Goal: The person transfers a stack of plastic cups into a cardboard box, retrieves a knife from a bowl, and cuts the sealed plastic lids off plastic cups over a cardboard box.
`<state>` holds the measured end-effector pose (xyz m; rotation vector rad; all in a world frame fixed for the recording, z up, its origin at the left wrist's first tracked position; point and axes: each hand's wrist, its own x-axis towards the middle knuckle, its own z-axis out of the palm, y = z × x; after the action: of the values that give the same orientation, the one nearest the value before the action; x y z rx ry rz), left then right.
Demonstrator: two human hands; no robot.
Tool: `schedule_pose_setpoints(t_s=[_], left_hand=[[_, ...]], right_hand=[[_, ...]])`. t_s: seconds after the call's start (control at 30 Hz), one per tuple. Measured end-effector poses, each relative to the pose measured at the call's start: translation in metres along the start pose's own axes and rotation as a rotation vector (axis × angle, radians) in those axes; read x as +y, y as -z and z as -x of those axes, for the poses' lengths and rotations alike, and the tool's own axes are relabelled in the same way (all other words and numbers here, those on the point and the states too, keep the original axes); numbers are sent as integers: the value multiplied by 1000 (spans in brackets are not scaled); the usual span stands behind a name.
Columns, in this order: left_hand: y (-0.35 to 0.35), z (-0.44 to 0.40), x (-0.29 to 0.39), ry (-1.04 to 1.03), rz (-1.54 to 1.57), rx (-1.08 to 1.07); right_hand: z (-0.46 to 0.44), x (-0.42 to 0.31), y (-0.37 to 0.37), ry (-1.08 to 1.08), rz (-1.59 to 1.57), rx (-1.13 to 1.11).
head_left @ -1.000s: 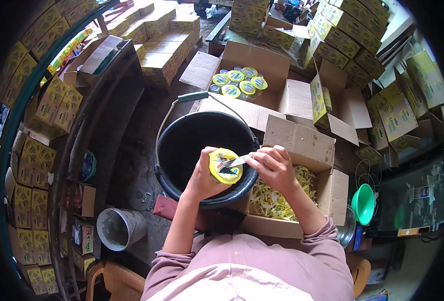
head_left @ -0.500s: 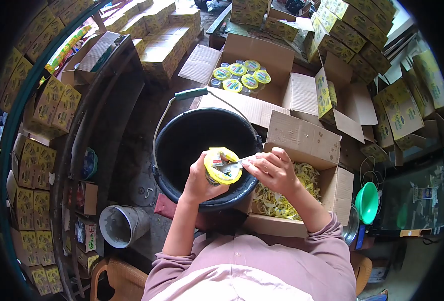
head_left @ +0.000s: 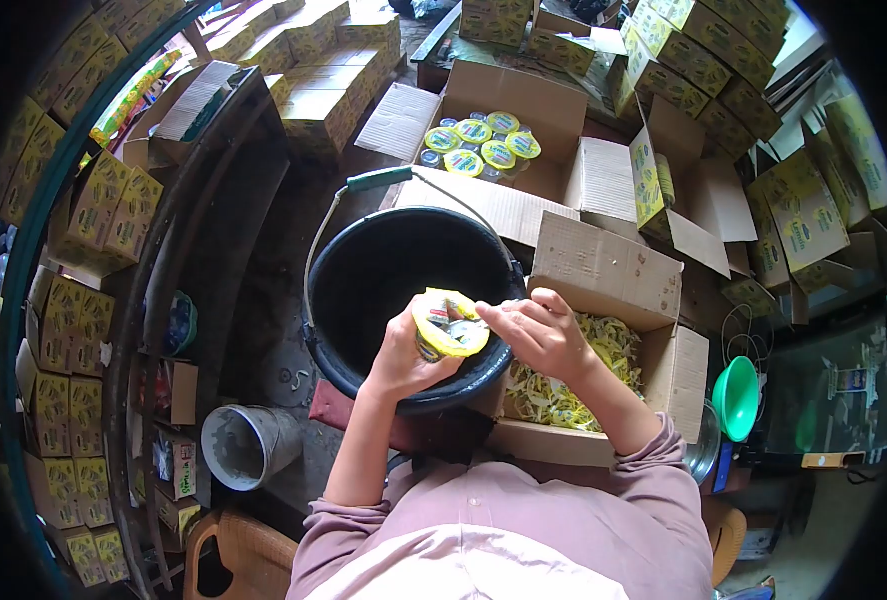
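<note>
My left hand [head_left: 400, 362] is wrapped round a clear plastic cup with a yellow-rimmed printed lid [head_left: 431, 342], tilted toward me above the black bucket [head_left: 325, 262]. The lid's middle is cut open and part of its film stands up. My right hand [head_left: 543, 335] is closed in a pinch at the cup's right rim, on a small knife [head_left: 467, 326] whose blade shows only partly over the lid. The fingers hide its handle. Beneath my right forearm, a cardboard box [head_left: 603, 268] holds many yellow strips [head_left: 603, 345].
Beyond the bucket stands an open carton [head_left: 508, 85] with several yellow-lidded cups [head_left: 471, 131]. The bucket's raised handle [head_left: 380, 178] arches behind my hands. A grey pail [head_left: 243, 450] stands left, a green bowl [head_left: 735, 398] right. Stacked printed cartons [head_left: 328, 90] surround the area.
The knife blade, plainly visible across the lid before, is now mostly hidden. My right fingers have come closer to the cup's rim, and the cup has shifted slightly right.
</note>
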<state>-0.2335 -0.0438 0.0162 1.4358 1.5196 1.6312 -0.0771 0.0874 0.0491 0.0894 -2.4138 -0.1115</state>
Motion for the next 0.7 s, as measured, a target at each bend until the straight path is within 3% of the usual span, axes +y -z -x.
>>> schedule_pose_setpoints(t_s=[0.43, 0.7], left_hand=[[1, 1, 8, 75, 71, -100], [6, 1, 7, 142, 98, -195]], right_hand=[[-8, 0, 15, 39, -20, -109], [-7, -1, 7, 79, -5, -66]])
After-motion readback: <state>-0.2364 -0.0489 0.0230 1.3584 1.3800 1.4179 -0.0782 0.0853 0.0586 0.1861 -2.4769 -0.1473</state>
